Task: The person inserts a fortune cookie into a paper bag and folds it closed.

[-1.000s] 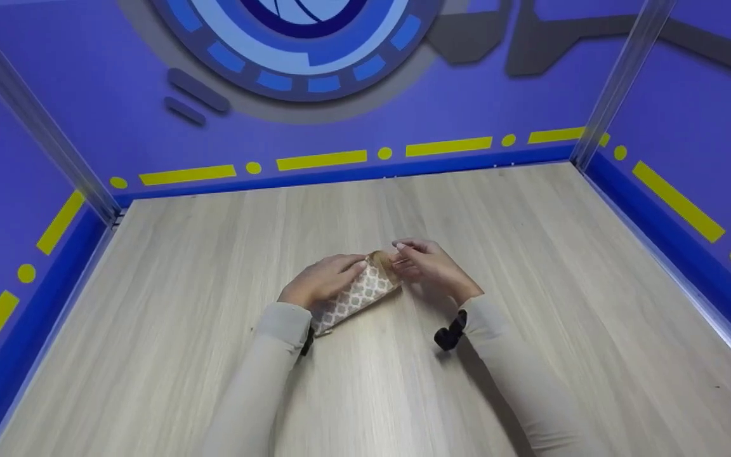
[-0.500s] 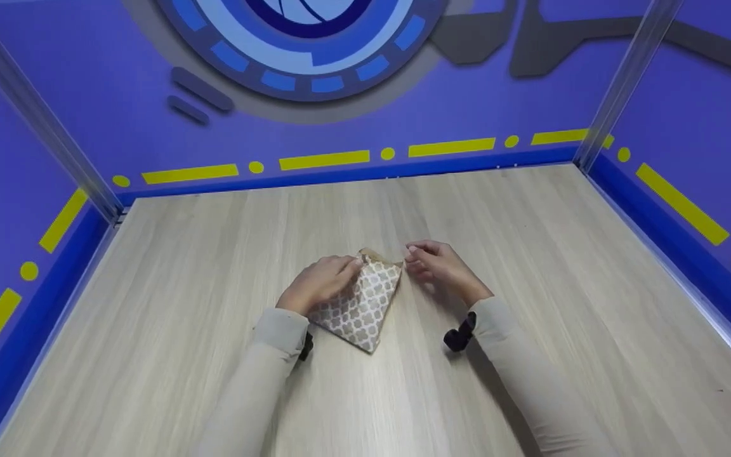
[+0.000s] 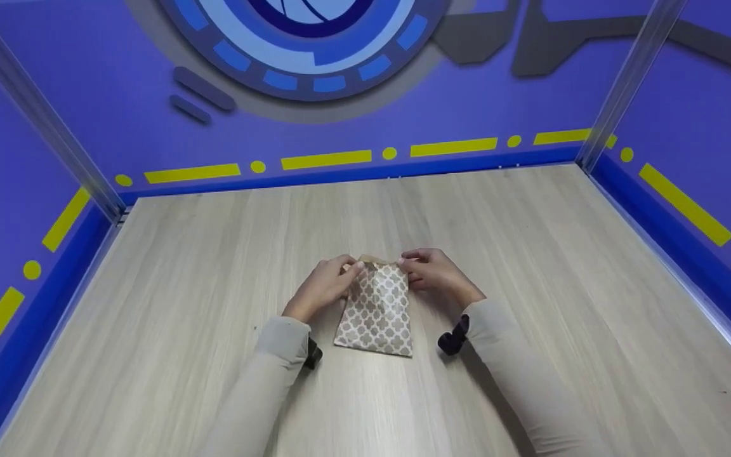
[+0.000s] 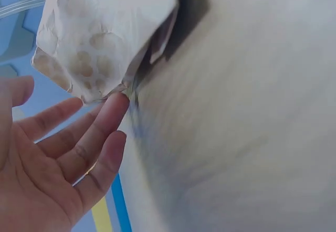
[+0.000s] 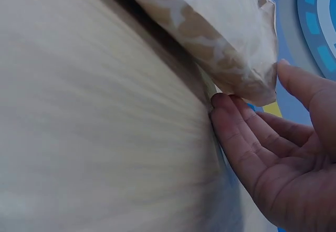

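Note:
A small paper bag (image 3: pixel 377 311) with a tan-and-white lattice pattern lies on the wooden table, its brown open end (image 3: pixel 375 259) pointing away from me. At that end's left corner is my left hand (image 3: pixel 324 285). The left wrist view shows its fingers (image 4: pixel 86 143) fairly straight, tips touching the bag's edge, thumb apart. My right hand (image 3: pixel 438 274) is at the opposite corner. In the right wrist view its thumb tip meets the bag's corner, while the extended fingers (image 5: pixel 252 143) lie just under the edge. Whether anything is inside the bag is hidden.
The pale wooden table (image 3: pixel 213 254) is bounded by blue-purple panels (image 3: pixel 315 139) with yellow markings at the back and both sides. Metal posts (image 3: pixel 625 82) stand at the rear corners. Black wrist straps (image 3: pixel 454 336) sit over the sleeves.
The bag has turned from slanting to nearly straight, its closed bottom now facing me. My right hand has stayed near its upper right corner, and my left hand has shifted slightly at the upper left.

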A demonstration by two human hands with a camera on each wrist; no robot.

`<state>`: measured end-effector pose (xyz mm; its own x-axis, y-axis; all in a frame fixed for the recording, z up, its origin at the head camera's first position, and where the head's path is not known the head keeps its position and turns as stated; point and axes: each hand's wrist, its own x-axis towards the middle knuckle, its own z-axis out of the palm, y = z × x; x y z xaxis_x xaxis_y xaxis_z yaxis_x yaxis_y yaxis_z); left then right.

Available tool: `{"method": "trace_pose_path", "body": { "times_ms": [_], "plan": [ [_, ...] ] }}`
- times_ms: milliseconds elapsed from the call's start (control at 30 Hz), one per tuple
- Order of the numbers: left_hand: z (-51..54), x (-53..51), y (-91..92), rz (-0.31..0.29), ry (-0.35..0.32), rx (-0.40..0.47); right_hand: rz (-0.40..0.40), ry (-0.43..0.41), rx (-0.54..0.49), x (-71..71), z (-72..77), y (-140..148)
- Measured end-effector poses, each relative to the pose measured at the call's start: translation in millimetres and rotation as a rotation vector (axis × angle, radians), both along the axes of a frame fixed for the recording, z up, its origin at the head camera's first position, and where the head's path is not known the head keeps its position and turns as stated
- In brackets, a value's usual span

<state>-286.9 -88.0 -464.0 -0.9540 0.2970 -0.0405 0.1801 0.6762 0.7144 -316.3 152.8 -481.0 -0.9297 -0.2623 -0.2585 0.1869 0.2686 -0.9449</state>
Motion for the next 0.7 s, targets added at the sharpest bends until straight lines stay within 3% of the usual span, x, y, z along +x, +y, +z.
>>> {"method": "trace_pose_path", "body": {
  "times_ms": [200,467,700],
  "plan": [
    [-3.6,-0.4,0.5,0.048,-0.07,0.12,0.015,0.026,-0.041,2.9,1.5,0.1],
    [-6.9,-2.8,1.9,0.114,-0.118,0.229,-0.026,0.066,-0.111,2.5,7.5,-1.6],
    [-5.8,-6.5,4.5,0.136,-0.19,0.462,-0.039,0.13,-0.123,2.6,19.6,-5.0]
  ]
}}
